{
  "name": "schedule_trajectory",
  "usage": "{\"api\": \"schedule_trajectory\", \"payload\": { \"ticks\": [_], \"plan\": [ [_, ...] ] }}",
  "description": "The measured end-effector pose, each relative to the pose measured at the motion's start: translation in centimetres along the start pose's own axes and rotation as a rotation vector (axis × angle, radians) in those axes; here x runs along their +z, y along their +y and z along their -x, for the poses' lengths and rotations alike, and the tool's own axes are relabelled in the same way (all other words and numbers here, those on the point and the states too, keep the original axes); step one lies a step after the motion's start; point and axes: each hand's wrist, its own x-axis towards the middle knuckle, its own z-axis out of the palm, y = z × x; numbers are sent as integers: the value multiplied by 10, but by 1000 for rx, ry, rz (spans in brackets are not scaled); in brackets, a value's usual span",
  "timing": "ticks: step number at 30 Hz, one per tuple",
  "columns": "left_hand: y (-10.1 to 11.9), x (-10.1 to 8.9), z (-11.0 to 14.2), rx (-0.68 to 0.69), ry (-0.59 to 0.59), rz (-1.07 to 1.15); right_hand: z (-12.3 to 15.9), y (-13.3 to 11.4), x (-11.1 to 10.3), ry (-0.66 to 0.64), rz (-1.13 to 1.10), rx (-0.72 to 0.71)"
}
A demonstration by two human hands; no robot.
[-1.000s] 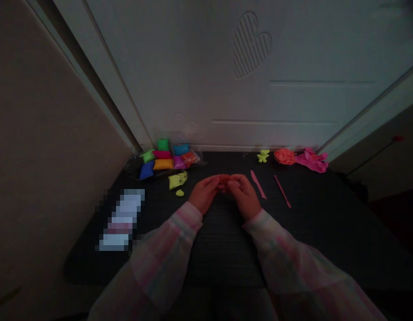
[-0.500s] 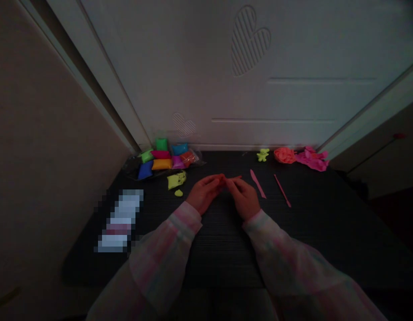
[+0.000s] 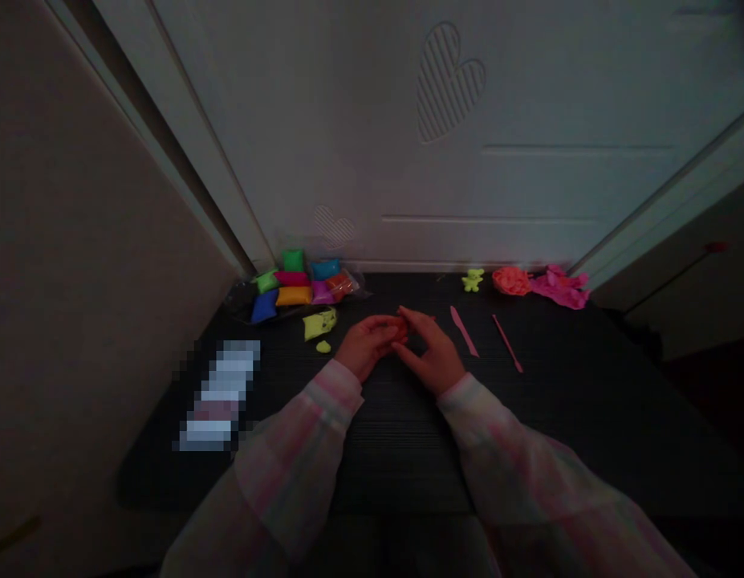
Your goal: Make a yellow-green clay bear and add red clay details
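My left hand (image 3: 367,345) is raised over the middle of the dark table, its fingers curled round a small reddish piece (image 3: 401,327) that looks like modelling clay. Most of this piece is hidden by fingers, and the light is dim. My right hand (image 3: 432,349) faces it, thumb and fingers apart, the fingertips close to or touching the piece; I cannot tell which. To the right of the hands lie a pink plastic clay knife (image 3: 464,331) and a thin pink modelling stick (image 3: 507,343).
Coloured clay packets (image 3: 293,295) lie in clear plastic at the back left. Nearer are an opened yellow packet (image 3: 319,323) and a yellow clay lump (image 3: 323,347). A yellow bear figure (image 3: 473,280), an orange ruffled piece (image 3: 511,281) and crumpled pink material (image 3: 561,287) line the back right.
My right thumb and fingers have spread from a pinch at the left fingertips. My left hand has stayed nearly in place round the reddish piece.
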Motion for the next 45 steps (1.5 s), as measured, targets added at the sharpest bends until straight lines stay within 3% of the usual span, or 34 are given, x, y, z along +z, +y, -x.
{"api": "schedule_trajectory", "payload": {
  "ticks": [5,11,14,20,27,35,39,45],
  "plan": [
    [0,0,1,11,31,-75,-1,2,-1,-7,77,52],
    [-1,0,1,3,-63,-44,-3,1,-4,90,-55,221],
    [-3,-1,-1,77,-23,-160,-2,3,-2,113,-166,315],
    [-3,-6,-5,177,27,-335,-2,7,2,82,-302,363],
    [-1,-5,-3,234,90,-470,-2,6,4,79,-276,395],
    [-12,3,3,325,183,-554,-1,4,7,175,-94,364],
    [-28,5,6,335,140,-482,-1,5,6,240,-6,323],
    [-33,3,2,312,138,-404,-1,2,6,138,32,169]
  ]
}}
